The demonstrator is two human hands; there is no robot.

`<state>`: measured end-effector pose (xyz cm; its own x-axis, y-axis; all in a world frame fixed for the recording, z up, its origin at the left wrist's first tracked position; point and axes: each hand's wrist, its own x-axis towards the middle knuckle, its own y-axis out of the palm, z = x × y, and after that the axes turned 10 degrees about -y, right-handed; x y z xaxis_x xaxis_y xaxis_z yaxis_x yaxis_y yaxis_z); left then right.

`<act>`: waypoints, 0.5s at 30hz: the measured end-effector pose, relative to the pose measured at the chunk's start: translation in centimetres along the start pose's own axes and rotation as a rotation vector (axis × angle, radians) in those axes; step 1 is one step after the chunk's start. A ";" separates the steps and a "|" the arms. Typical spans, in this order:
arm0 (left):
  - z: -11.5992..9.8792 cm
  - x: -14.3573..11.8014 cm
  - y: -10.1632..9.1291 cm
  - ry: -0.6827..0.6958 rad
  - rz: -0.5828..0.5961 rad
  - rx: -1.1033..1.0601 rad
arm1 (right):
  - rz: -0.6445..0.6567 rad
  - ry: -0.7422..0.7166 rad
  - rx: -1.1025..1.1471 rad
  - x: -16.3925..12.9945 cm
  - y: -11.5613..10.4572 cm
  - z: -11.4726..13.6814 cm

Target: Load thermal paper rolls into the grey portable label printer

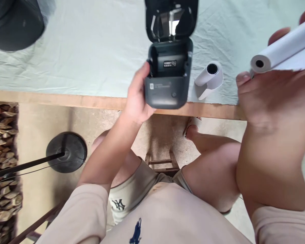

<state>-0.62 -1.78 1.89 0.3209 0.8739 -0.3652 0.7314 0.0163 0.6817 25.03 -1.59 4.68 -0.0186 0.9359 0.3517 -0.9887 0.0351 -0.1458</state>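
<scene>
My left hand (pixel 139 93) grips the side of a dark portable label printer (pixel 166 89) over the table's front edge. Its lid (pixel 171 20) is flipped up, and no roll shows in the paper bay. At the right, my right hand (pixel 274 91) is closed around a white paper roll (pixel 282 51) with a small dark core hole and a loose sheet hanging from it. Between the two hands, a smaller paper roll (pixel 203 78) lies on the cloth, partly unwound, with a black core.
A pale green cloth (pixel 91 51) covers the wooden-edged table (pixel 91 101). A dark cap-like object (pixel 17 27) sits at the far left. Below are a round black stand base (pixel 66 152), stacked firewood (pixel 3 169) and a wooden stool (pixel 162 162) between my legs.
</scene>
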 end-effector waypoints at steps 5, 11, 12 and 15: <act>-1.7 1.2 -0.5 0.065 0.051 -0.032 | -0.348 -0.214 -0.254 1.4 -1.7 -6.5; -0.7 2.1 -1.2 0.067 0.105 0.052 | -0.209 -0.305 -0.673 0.8 -1.7 -7.9; -0.6 2.1 -1.2 0.063 0.106 0.066 | -0.180 -0.322 -0.721 0.6 -1.5 -7.4; -0.5 2.0 -1.0 0.050 0.088 0.093 | -0.206 -0.490 -0.813 -0.1 0.0 -5.5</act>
<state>-1.05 0.18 0.82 0.3574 0.8931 -0.2731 0.7555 -0.1045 0.6467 25.86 0.28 -0.42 -0.0987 0.6413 0.7609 -0.5780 0.5854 -0.5685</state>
